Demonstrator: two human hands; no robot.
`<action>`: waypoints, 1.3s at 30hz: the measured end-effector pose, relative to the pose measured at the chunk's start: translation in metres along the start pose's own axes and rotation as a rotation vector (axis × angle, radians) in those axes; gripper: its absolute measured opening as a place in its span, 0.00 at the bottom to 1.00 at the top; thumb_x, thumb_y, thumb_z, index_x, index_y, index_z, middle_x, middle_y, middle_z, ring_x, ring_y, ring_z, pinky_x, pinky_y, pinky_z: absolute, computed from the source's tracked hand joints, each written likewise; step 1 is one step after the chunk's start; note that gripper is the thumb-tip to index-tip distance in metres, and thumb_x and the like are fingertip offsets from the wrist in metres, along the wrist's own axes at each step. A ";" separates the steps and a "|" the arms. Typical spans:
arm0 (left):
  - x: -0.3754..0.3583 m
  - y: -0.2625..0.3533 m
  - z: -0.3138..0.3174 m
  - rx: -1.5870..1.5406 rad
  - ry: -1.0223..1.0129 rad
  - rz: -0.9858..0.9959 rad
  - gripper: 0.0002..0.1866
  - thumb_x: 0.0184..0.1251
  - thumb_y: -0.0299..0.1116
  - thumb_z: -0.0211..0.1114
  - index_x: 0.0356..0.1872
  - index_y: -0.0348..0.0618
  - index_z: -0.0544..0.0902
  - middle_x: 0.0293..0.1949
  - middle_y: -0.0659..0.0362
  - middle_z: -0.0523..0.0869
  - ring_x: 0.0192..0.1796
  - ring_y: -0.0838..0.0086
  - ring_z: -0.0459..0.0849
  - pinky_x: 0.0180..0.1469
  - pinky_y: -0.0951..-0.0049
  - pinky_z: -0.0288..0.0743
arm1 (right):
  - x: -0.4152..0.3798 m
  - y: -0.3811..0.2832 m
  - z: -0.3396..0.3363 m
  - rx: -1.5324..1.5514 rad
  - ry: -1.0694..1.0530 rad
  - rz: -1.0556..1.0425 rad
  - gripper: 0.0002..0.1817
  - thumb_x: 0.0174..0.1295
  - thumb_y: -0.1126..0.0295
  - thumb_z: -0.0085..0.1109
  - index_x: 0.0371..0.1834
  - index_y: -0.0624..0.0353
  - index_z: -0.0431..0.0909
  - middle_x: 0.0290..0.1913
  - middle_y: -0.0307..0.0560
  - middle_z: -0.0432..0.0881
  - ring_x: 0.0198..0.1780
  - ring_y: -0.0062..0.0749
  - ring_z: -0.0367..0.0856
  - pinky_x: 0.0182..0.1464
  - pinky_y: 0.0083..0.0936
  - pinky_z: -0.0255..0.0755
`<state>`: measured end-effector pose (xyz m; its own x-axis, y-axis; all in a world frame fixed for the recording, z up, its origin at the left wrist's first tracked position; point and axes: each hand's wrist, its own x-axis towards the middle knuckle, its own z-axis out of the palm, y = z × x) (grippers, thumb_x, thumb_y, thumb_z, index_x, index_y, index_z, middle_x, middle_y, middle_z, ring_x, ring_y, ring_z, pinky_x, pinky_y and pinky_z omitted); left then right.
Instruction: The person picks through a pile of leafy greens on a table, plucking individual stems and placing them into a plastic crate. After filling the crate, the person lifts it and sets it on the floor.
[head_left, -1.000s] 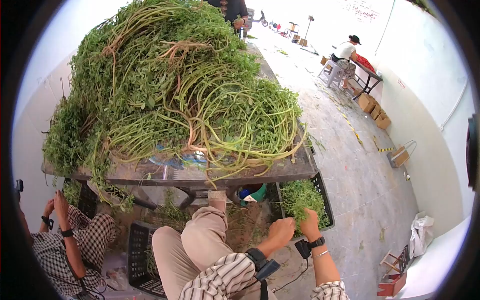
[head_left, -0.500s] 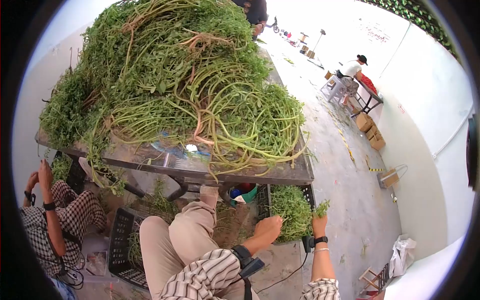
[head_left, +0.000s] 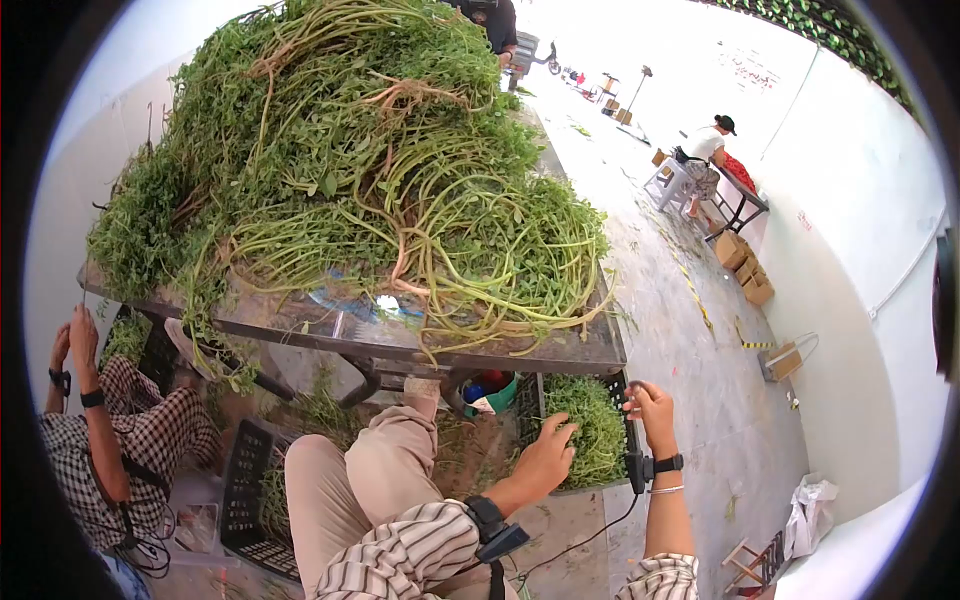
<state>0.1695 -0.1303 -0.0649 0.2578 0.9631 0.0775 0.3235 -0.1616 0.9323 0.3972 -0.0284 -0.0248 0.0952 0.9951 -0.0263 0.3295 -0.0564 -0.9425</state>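
Note:
My left hand (head_left: 546,456) is at the near left side of a black crate (head_left: 632,452) filled with leafy green sprigs (head_left: 590,425). Its fingers are apart and bent over the greens, with nothing seen in them. By the crate's right rim is my right hand (head_left: 652,412), its fingers loosely curled and parted, with no sprig showing between them. Both wrists wear dark bands with small devices. Above the crate, a large heap of long-stemmed green plants (head_left: 370,170) covers the table (head_left: 480,358).
Another black crate (head_left: 247,470) with greens stands left of my legs. Beside it sits a person in checked clothes (head_left: 150,420). A green bucket (head_left: 492,398) is under the table. Farther right, another person (head_left: 705,150) sits by cardboard boxes (head_left: 742,265).
The sprig in my right hand is out of it, and that hand has shifted slightly up and right. My left hand's fingers have opened out from a closed grip.

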 end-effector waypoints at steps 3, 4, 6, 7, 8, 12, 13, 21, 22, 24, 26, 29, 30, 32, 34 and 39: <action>0.009 0.034 -0.030 -0.104 0.143 0.196 0.19 0.67 0.27 0.56 0.58 0.37 0.71 0.65 0.46 0.64 0.53 0.45 0.78 0.49 0.53 0.75 | -0.008 -0.048 0.017 0.083 -0.092 -0.042 0.13 0.67 0.67 0.54 0.48 0.64 0.80 0.38 0.44 0.84 0.31 0.20 0.81 0.26 0.15 0.73; 0.014 0.045 -0.044 -0.042 0.237 0.325 0.19 0.64 0.25 0.57 0.57 0.37 0.72 0.64 0.46 0.66 0.55 0.46 0.77 0.52 0.54 0.74 | -0.009 -0.059 0.023 0.116 -0.125 -0.072 0.13 0.68 0.67 0.53 0.49 0.64 0.80 0.38 0.44 0.84 0.30 0.20 0.80 0.27 0.15 0.73; 0.026 0.064 -0.072 0.024 0.331 0.457 0.20 0.62 0.24 0.58 0.57 0.36 0.73 0.63 0.47 0.68 0.57 0.47 0.76 0.54 0.56 0.73 | -0.014 -0.083 0.036 0.165 -0.162 -0.092 0.14 0.68 0.68 0.53 0.51 0.65 0.79 0.38 0.45 0.83 0.29 0.20 0.79 0.29 0.16 0.74; 0.032 0.071 -0.087 0.169 0.412 0.544 0.23 0.60 0.25 0.60 0.59 0.36 0.72 0.62 0.47 0.69 0.60 0.49 0.74 0.58 0.57 0.70 | -0.014 -0.092 0.043 0.168 -0.161 -0.095 0.14 0.68 0.68 0.53 0.51 0.65 0.79 0.38 0.45 0.83 0.29 0.20 0.79 0.29 0.16 0.74; 0.039 0.075 -0.100 0.315 0.490 0.632 0.26 0.59 0.25 0.63 0.60 0.36 0.70 0.62 0.47 0.70 0.62 0.50 0.72 0.62 0.58 0.67 | -0.013 -0.099 0.050 0.175 -0.212 -0.124 0.15 0.68 0.68 0.52 0.52 0.65 0.78 0.39 0.45 0.83 0.31 0.20 0.79 0.30 0.16 0.74; 0.065 0.075 -0.133 0.565 0.608 0.586 0.33 0.56 0.32 0.69 0.64 0.35 0.68 0.62 0.46 0.71 0.65 0.53 0.69 0.68 0.55 0.60 | -0.004 -0.118 0.078 0.252 -0.313 -0.122 0.19 0.70 0.66 0.52 0.60 0.64 0.72 0.45 0.45 0.81 0.37 0.21 0.80 0.33 0.17 0.76; 0.074 0.063 -0.137 0.664 0.594 0.536 0.38 0.53 0.36 0.71 0.65 0.34 0.67 0.62 0.46 0.72 0.66 0.52 0.68 0.69 0.54 0.57 | -0.002 -0.122 0.085 0.320 -0.345 -0.099 0.20 0.70 0.65 0.52 0.61 0.64 0.71 0.46 0.44 0.81 0.38 0.22 0.80 0.34 0.17 0.76; 0.085 0.015 -0.154 0.869 0.465 0.381 0.33 0.48 0.39 0.74 0.57 0.39 0.74 0.53 0.52 0.78 0.60 0.58 0.73 0.65 0.58 0.61 | 0.022 -0.138 0.109 0.398 -0.426 -0.023 0.20 0.70 0.64 0.52 0.60 0.63 0.72 0.44 0.42 0.80 0.38 0.19 0.79 0.34 0.16 0.76; 0.083 0.018 -0.156 0.826 0.496 0.386 0.26 0.50 0.34 0.72 0.52 0.41 0.77 0.49 0.54 0.80 0.58 0.59 0.74 0.65 0.58 0.61 | 0.023 -0.138 0.109 0.395 -0.423 -0.020 0.20 0.70 0.64 0.52 0.60 0.63 0.72 0.44 0.42 0.80 0.38 0.19 0.79 0.34 0.16 0.76; 0.081 0.021 -0.164 0.825 0.476 0.381 0.24 0.50 0.33 0.72 0.51 0.41 0.77 0.48 0.54 0.80 0.58 0.60 0.74 0.66 0.58 0.61 | 0.023 -0.137 0.108 0.319 -0.441 -0.027 0.19 0.69 0.65 0.53 0.60 0.63 0.72 0.43 0.41 0.80 0.38 0.20 0.79 0.34 0.17 0.76; 0.081 0.016 -0.170 0.832 0.467 0.377 0.22 0.50 0.31 0.70 0.49 0.42 0.77 0.47 0.55 0.79 0.58 0.61 0.74 0.68 0.58 0.59 | 0.025 -0.132 0.104 0.277 -0.419 -0.019 0.19 0.69 0.66 0.52 0.59 0.65 0.71 0.43 0.42 0.80 0.38 0.20 0.79 0.34 0.18 0.77; 0.079 0.010 -0.180 0.880 0.473 0.432 0.22 0.50 0.30 0.70 0.49 0.42 0.77 0.47 0.55 0.79 0.58 0.62 0.74 0.69 0.58 0.58 | 0.030 -0.124 0.098 0.232 -0.366 -0.005 0.19 0.69 0.68 0.53 0.59 0.66 0.70 0.44 0.42 0.80 0.38 0.21 0.79 0.34 0.20 0.78; 0.077 0.010 -0.184 0.880 0.466 0.433 0.22 0.50 0.29 0.70 0.49 0.42 0.77 0.47 0.55 0.79 0.58 0.62 0.74 0.70 0.57 0.57 | 0.030 -0.121 0.096 0.227 -0.333 0.004 0.19 0.69 0.68 0.53 0.60 0.65 0.70 0.45 0.42 0.80 0.39 0.21 0.79 0.34 0.21 0.78; 0.074 0.006 -0.191 0.875 0.460 0.451 0.22 0.50 0.28 0.70 0.49 0.43 0.77 0.47 0.56 0.79 0.58 0.62 0.74 0.70 0.57 0.57 | 0.033 -0.118 0.094 0.248 -0.340 0.013 0.20 0.69 0.68 0.53 0.60 0.66 0.69 0.47 0.43 0.79 0.39 0.22 0.79 0.35 0.21 0.78; 0.070 0.005 -0.197 0.864 0.463 0.473 0.21 0.50 0.26 0.70 0.48 0.45 0.77 0.47 0.56 0.79 0.57 0.61 0.74 0.70 0.57 0.57 | 0.034 -0.117 0.097 0.274 -0.365 0.023 0.22 0.68 0.68 0.54 0.62 0.68 0.68 0.50 0.46 0.77 0.42 0.24 0.79 0.37 0.21 0.79; 0.065 0.000 -0.226 0.883 0.426 0.427 0.22 0.50 0.26 0.70 0.49 0.45 0.77 0.46 0.56 0.79 0.57 0.61 0.74 0.70 0.57 0.58 | 0.036 -0.124 0.111 0.251 -0.459 0.016 0.31 0.68 0.65 0.55 0.69 0.72 0.59 0.57 0.51 0.74 0.46 0.26 0.79 0.40 0.21 0.79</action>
<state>-0.0195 -0.0195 0.0203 0.2214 0.7582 0.6133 0.8706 -0.4370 0.2260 0.2551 0.0233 0.0536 -0.3416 0.9306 -0.1314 0.0909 -0.1064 -0.9902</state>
